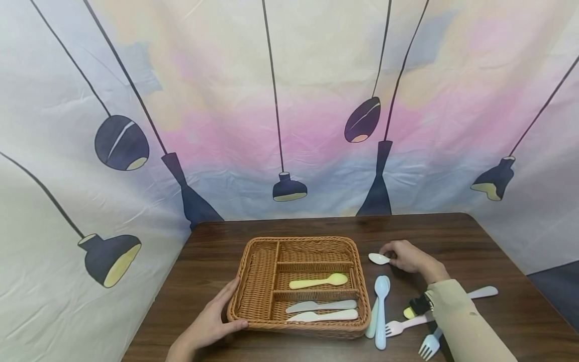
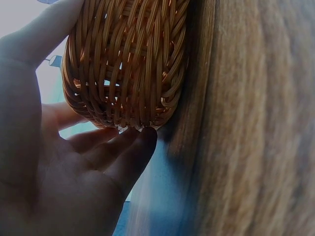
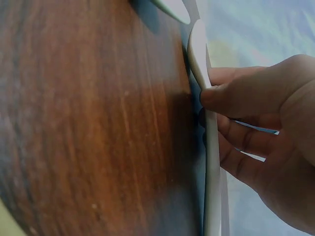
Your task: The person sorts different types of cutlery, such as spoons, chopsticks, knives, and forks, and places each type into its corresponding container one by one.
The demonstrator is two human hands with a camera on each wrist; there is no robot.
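Note:
A brown wicker basket (image 1: 312, 327) with dividers stands on the table. My left hand (image 1: 210, 319) rests against its front left corner, thumb on the front side and fingers along the left side; the wrist view shows fingertips touching the weave (image 2: 125, 64). To the right of the basket, my right hand (image 1: 409, 257) pinches a white spoon (image 1: 378, 259) between thumb and fingers. In the right wrist view the spoon's handle (image 3: 211, 172) runs past the fingers, close over the tabletop. Inside the basket lie a yellow spoon (image 1: 316, 283) in the middle compartment and two pale knives (image 1: 323, 315) in the front one.
Right of the basket, a light blue spoon (image 1: 382, 301) overlaps a green utensil (image 1: 372, 322). A pink fork (image 1: 402, 326) and a blue fork (image 1: 429, 346) lie partly under the right sleeve (image 1: 470, 317). Beyond it shows a pale handle (image 1: 484, 292). A printed cloth (image 1: 316, 125) hangs behind the table.

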